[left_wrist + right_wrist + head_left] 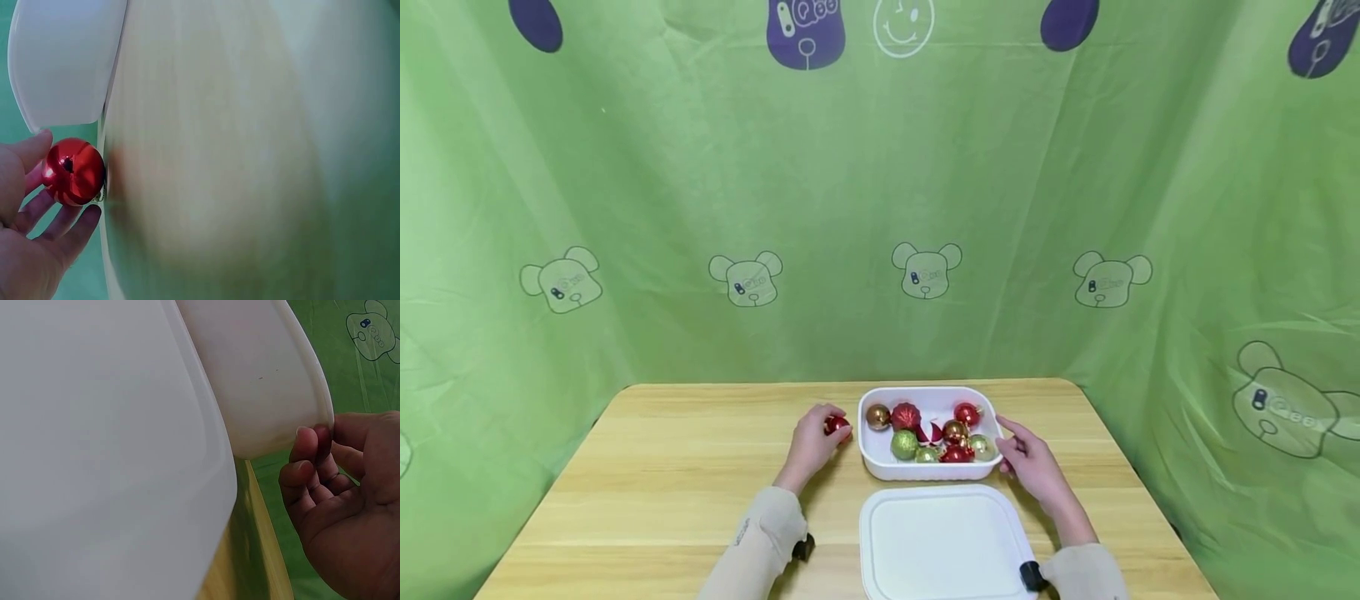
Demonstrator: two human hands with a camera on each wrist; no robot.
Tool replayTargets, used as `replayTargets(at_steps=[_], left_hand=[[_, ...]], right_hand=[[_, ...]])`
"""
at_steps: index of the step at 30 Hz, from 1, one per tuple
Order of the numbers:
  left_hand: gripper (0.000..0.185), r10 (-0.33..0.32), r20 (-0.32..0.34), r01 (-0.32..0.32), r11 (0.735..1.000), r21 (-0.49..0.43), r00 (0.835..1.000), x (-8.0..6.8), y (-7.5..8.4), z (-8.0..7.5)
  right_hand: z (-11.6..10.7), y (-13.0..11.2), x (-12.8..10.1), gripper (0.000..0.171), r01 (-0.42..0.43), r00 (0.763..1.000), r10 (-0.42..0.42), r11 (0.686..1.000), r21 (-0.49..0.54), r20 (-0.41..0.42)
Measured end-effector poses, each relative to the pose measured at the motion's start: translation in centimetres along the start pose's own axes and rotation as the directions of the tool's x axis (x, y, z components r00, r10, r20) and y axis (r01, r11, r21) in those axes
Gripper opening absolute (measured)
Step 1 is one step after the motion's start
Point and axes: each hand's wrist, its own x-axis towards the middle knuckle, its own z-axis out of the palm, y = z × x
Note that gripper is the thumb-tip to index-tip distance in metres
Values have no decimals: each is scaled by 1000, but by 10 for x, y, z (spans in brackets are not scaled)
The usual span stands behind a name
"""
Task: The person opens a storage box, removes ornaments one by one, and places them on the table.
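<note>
Head view: left hand (pixel 811 443) grasps red bauble (pixel 837 427) just left of white tray (pixel 880 462), near desk's (pixel 700 467) far edge. Tray lies right of bauble. Right hand (pixel 1032 462), fingers curled, steadies tray's right rim. White lid (pixel 942 542) at near edge.

Left arm: sleeved forearm angled forward and slightly inward, wrist low.
Left hand (pixel 815 440): fingers (pixel 62 219) loosely curled, thumb opposite them, pinching a small item at the tips.
Right arm: sleeved forearm angled forward and to the left.
Right hand (pixel 1028 457): fingers (pixel 306 447) bent, tips pressed against a rim, palm turned inward.
</note>
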Motion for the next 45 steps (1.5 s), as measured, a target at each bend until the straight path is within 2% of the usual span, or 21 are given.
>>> replayTargets(at_steps=[11, 17, 25, 27, 32, 38, 45], left_hand=[[28, 14, -12, -14, 1000, 20, 1000, -2, 0, 2], [27, 33, -52, -31, 999, 41, 998, -1, 3, 1], [28, 83, -111, -78, 996, 49, 990, -1, 17, -1], [30, 89, -105, -87, 996, 30, 990, -2, 24, 0], [31, 151, -75, -150, 988, 19, 986, -6, 39, 7], [32, 242, -25, -242, 970, -20, 970, -11, 54, 14], [33, 286, 44, -286, 958, -13, 957, -18, 68, 22]], right_hand=[[0, 0, -2, 55, 12, 1000, -12, 1000, 10, -12], [0, 1, -1, 55, 14, 1000, -14, 1000, 16, -16], [1, 3, 1, 53, 31, 999, -31, 999, 8, -27], [1, 3, 0, 54, 33, 999, -33, 999, 1, -27], [1, 3, 0, 54, 28, 999, -28, 1000, 2, -26], [1, 3, 0, 53, 21, 999, -21, 1000, 11, -26], [1, 4, 1, 53, 31, 999, -31, 1000, 4, -28]])
